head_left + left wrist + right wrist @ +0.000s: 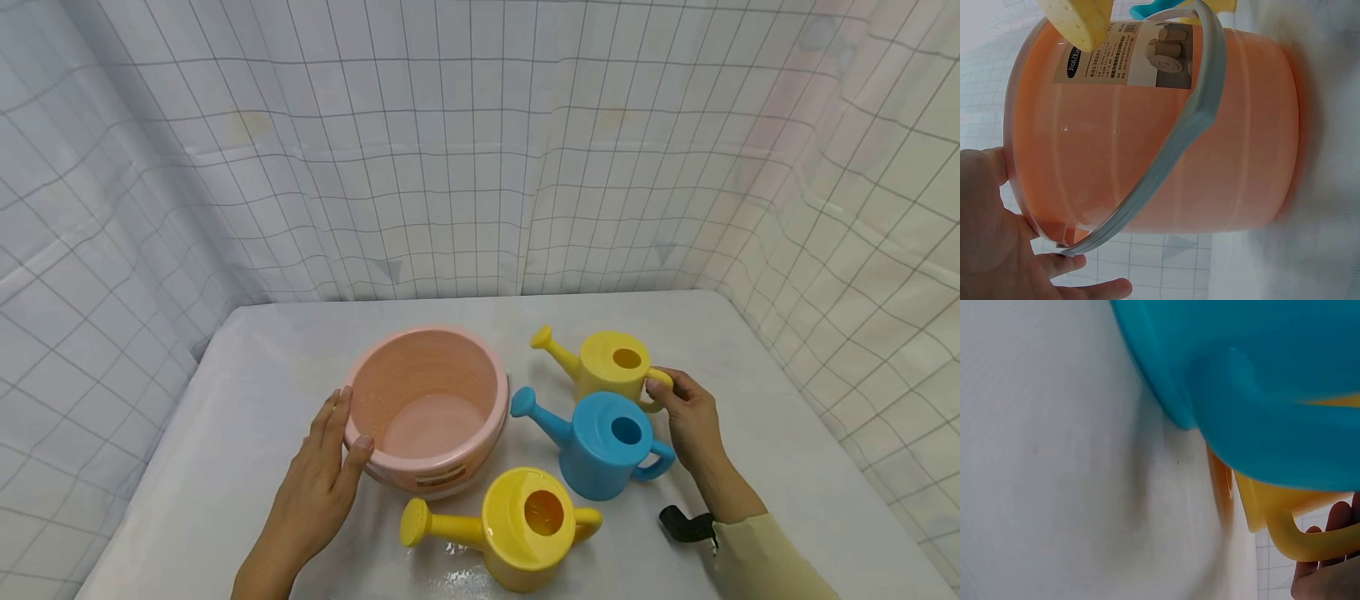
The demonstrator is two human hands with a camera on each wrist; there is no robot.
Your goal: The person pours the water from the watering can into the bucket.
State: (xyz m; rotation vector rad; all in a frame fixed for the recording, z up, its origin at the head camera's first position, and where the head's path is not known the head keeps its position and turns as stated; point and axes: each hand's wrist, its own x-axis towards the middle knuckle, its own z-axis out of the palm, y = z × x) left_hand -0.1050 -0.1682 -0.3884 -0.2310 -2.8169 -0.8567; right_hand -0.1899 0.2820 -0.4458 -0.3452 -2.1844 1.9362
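My left hand (315,483) rests its straight fingers and thumb against the rim of a pink plastic bucket (420,367). The left wrist view shows the bucket's grey carrying handle (1154,178) hanging down its side, below a printed label (1094,59). At the back right, my right hand (693,425) grips the handle of a yellow watering can (596,379), its spout pointing left. Just in front of that can stands a blue watering can (588,454), which fills much of the right wrist view. Nearest to me is a second yellow watering can (517,537), with a glossy inside.
A white-covered table (262,358) bears everything. Grid-patterned curtains (465,167) enclose it at the back and both sides. Beside the right sleeve lies a small black curved piece (684,525). Shiny wet spots (457,577) show by the front can.
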